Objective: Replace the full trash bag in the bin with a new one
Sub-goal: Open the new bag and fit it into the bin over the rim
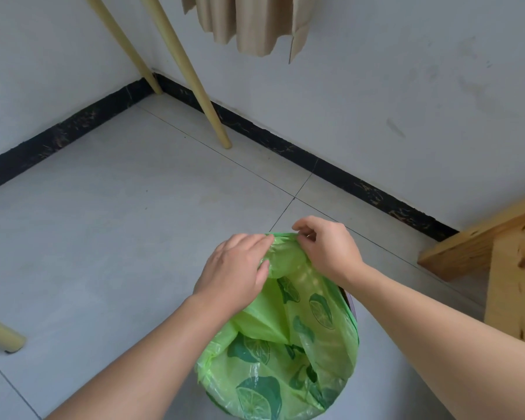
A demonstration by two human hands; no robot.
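Observation:
A light green trash bag (285, 353) printed with dark green lemon slices lies open in the bin at the bottom centre. Of the bin itself, only a dark sliver of rim (348, 300) shows on the right side. My left hand (237, 265) pinches the bag's far edge from the left. From the right, my right hand (328, 247) pinches the same far edge with thumb and fingers. Both hands hold that edge bunched and lifted above the bin's far side. The bag's near edge is folded over the rim.
Grey floor tiles (119, 222) surround the bin. A wooden furniture piece (503, 256) stands close on the right. Two slanted pale wooden legs (200, 92) reach the floor near the corner, and another leg end (3, 338) lies at the left edge. Beige curtain (249, 22) hangs above.

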